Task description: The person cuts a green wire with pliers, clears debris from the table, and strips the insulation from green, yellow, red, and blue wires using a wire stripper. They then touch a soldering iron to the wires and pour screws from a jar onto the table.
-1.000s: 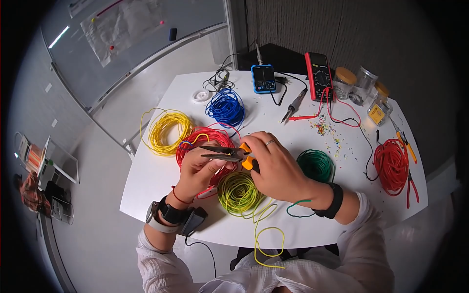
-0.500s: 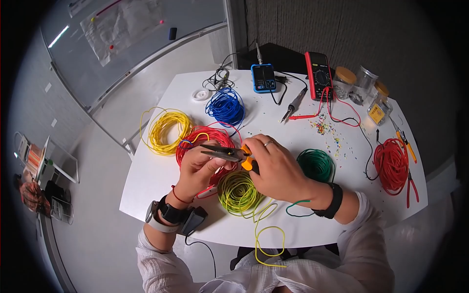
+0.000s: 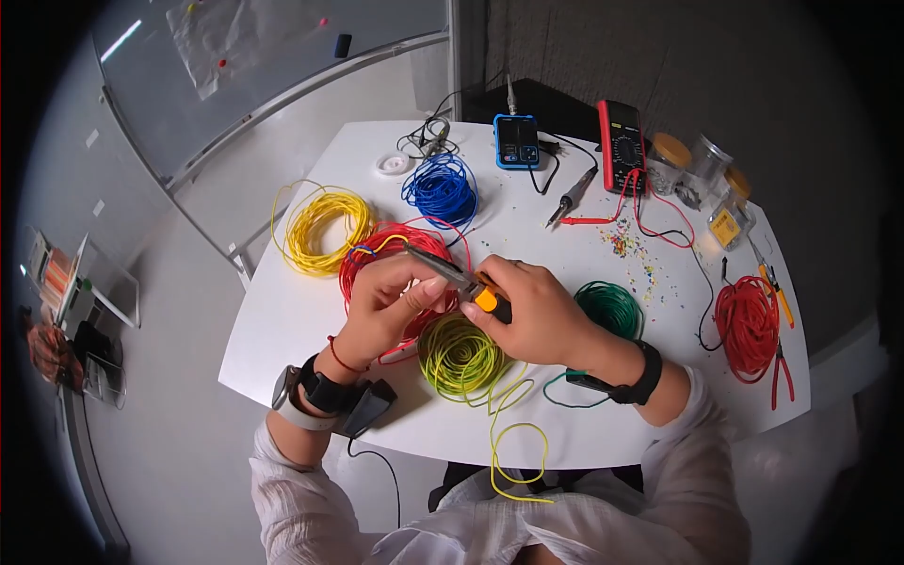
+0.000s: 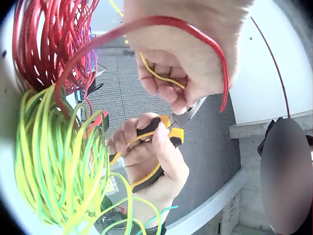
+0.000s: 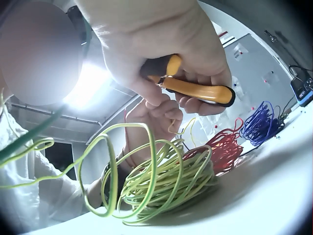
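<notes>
My right hand (image 3: pixel 541 315) grips a pair of wire strippers (image 3: pixel 487 299) by their orange and black handles. Their grey jaws point up and left, across the fingertips of my left hand (image 3: pixel 391 294). That hand holds a thin yellow wire (image 4: pixel 161 77), which runs through its curled fingers in the left wrist view. The wire's tip is hidden near the thumb and jaws. Below both hands lies a yellow-green wire coil (image 3: pixel 461 353). A red wire coil (image 3: pixel 354 273) is partly covered by the left hand, and a yellow wire coil (image 3: pixel 325 226) lies beyond it.
Blue (image 3: pixel 441 191) and green wire coils (image 3: pixel 610 309) lie around the hands. Toward the back stand a multimeter (image 3: pixel 623 151), a soldering iron (image 3: pixel 571 198) and glass jars (image 3: pixel 708 160). Another red coil (image 3: pixel 747 330) sits at right beside red-handled pliers (image 3: pixel 782 377). Coloured scraps (image 3: pixel 621 243) are scattered.
The head view has shifted slightly. The wire strippers have turned in my right hand, and their jaws look closer together than before. My left hand still holds the yellow wire.
</notes>
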`<state>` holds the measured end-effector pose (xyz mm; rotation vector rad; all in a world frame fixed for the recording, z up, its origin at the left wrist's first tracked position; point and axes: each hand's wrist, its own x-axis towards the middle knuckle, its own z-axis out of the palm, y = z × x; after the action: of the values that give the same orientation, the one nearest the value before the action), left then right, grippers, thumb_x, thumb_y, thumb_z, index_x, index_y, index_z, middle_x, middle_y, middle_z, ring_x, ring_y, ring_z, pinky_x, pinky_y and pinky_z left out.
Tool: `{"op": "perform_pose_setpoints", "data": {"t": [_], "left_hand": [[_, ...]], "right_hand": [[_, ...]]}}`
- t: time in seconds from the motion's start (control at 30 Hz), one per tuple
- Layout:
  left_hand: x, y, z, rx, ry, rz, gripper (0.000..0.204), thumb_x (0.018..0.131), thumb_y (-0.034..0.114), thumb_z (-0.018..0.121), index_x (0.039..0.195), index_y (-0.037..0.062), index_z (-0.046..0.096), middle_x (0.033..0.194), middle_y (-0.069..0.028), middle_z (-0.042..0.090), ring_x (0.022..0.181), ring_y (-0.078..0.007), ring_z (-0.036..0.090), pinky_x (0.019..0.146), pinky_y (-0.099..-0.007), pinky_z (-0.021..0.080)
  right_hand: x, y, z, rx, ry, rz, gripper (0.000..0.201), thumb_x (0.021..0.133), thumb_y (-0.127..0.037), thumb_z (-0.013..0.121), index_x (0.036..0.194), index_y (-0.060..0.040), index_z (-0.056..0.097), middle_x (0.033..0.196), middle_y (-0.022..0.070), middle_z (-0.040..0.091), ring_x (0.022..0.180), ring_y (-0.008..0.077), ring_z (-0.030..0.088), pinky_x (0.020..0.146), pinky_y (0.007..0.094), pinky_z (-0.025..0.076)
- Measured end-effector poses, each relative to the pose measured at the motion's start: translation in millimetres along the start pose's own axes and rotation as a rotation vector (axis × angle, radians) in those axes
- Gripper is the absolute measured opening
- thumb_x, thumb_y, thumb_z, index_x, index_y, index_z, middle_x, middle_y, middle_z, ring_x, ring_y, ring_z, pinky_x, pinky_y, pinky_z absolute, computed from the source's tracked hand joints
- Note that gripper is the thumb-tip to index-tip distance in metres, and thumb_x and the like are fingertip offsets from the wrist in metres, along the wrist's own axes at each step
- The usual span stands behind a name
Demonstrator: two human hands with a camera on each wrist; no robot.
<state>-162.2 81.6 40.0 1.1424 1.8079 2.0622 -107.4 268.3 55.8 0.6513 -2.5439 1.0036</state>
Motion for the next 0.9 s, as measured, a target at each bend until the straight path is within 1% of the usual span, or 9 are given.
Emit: {"op": "perform_pose_setpoints", "data": {"t": [0.03, 0.1, 0.17, 0.23, 0.33, 0.77, 0.83, 0.87, 0.9], "left_hand": [[0.5, 0.2, 0.0, -0.008, 0.013, -0.001, 0.014, 0.086, 0.011, 0.053, 0.082, -0.0009, 0.059, 0.073, -0.0043, 0.057, 0.066, -0.0093, 0.051, 0.061, -0.0224, 0.041], [1.0, 1.0, 0.4, 0.001, -0.013, -0.019, 0.014, 0.086, 0.011, 0.053, 0.082, -0.0012, 0.059, 0.071, -0.0031, 0.056, 0.064, -0.0085, 0.051, 0.059, -0.0217, 0.041], [0.6, 0.3, 2.8, -0.012, 0.015, -0.014, 0.014, 0.086, 0.011, 0.052, 0.083, -0.0013, 0.059, 0.07, -0.0021, 0.056, 0.064, -0.0074, 0.05, 0.058, -0.021, 0.041], [0.4, -0.8, 2.9, -0.024, 0.02, -0.049, 0.015, 0.087, 0.011, 0.052, 0.083, -0.0014, 0.059, 0.07, -0.0018, 0.055, 0.064, -0.0067, 0.05, 0.058, -0.0202, 0.04], [1.1, -2.8, 3.5, -0.05, 0.018, -0.049, 0.015, 0.087, 0.012, 0.052, 0.084, -0.0014, 0.059, 0.07, -0.0012, 0.055, 0.064, -0.0056, 0.049, 0.058, -0.0191, 0.04], [1.6, -3.7, 1.7, -0.117, 0.0, -0.074, 0.017, 0.088, 0.013, 0.051, 0.085, -0.0016, 0.059, 0.073, -0.0003, 0.056, 0.064, -0.0042, 0.048, 0.056, -0.018, 0.039], [1.6, -3.1, 2.4, -0.106, 0.021, -0.079, 0.017, 0.088, 0.013, 0.051, 0.086, -0.0017, 0.058, 0.074, -0.0001, 0.056, 0.065, -0.0041, 0.048, 0.057, -0.0181, 0.039], [1.4, -2.7, 2.7, -0.094, 0.042, -0.084, 0.017, 0.088, 0.013, 0.051, 0.087, -0.0018, 0.058, 0.075, 0.0, 0.056, 0.066, -0.0039, 0.047, 0.058, -0.0182, 0.039], [1.6, -2.0, 2.9, -0.095, 0.043, -0.084, 0.017, 0.088, 0.013, 0.051, 0.087, -0.0018, 0.058, 0.075, 0.0, 0.056, 0.066, -0.0039, 0.047, 0.058, -0.0182, 0.039]], "right_hand": [[1.2, -0.7, -1.6, 0.022, -0.064, 0.05, 0.022, 0.073, -0.015, 0.062, 0.084, -0.0022, 0.048, 0.061, 0.0128, 0.052, 0.062, 0.0321, 0.055, 0.057, 0.0392, 0.042], [1.8, -0.3, -0.8, 0.079, -0.087, 0.071, 0.022, 0.073, -0.016, 0.062, 0.084, -0.0017, 0.05, 0.063, 0.0138, 0.054, 0.063, 0.0325, 0.056, 0.058, 0.0386, 0.043], [2.6, 0.0, -1.4, 0.136, -0.103, 0.093, 0.021, 0.074, -0.017, 0.062, 0.083, -0.0013, 0.051, 0.066, 0.0147, 0.056, 0.064, 0.0328, 0.057, 0.059, 0.038, 0.044], [3.4, -0.6, -4.2, 0.24, -0.174, 0.181, 0.023, 0.076, -0.02, 0.061, 0.086, -0.0005, 0.054, 0.072, 0.0153, 0.059, 0.07, 0.032, 0.059, 0.064, 0.0364, 0.046], [3.4, -0.2, -5.1, 0.261, -0.207, 0.227, 0.026, 0.077, -0.021, 0.06, 0.092, -0.0006, 0.056, 0.076, 0.0155, 0.061, 0.072, 0.0313, 0.06, 0.066, 0.0353, 0.046], [3.8, 3.6, -2.3, 0.331, -0.205, 0.243, 0.026, 0.076, -0.02, 0.061, 0.09, 0.0009, 0.055, 0.077, 0.0151, 0.06, 0.072, 0.0282, 0.06, 0.067, 0.0338, 0.046], [5.5, 5.4, -3.4, 0.238, -0.187, 0.234, 0.026, 0.073, -0.018, 0.063, 0.088, 0.0008, 0.055, 0.075, 0.0126, 0.06, 0.069, 0.0235, 0.059, 0.066, 0.0319, 0.045], [6.0, 6.7, -4.2, 0.238, -0.188, 0.234, 0.026, 0.073, -0.018, 0.063, 0.088, 0.0008, 0.055, 0.075, 0.0126, 0.06, 0.069, 0.0235, 0.059, 0.066, 0.0319, 0.045], [6.4, 8.4, -5.3, 0.314, -0.212, 0.274, 0.024, 0.071, -0.014, 0.062, 0.087, 0.0007, 0.053, 0.074, 0.0073, 0.057, 0.067, 0.0161, 0.053, 0.063, 0.0274, 0.043]]}}
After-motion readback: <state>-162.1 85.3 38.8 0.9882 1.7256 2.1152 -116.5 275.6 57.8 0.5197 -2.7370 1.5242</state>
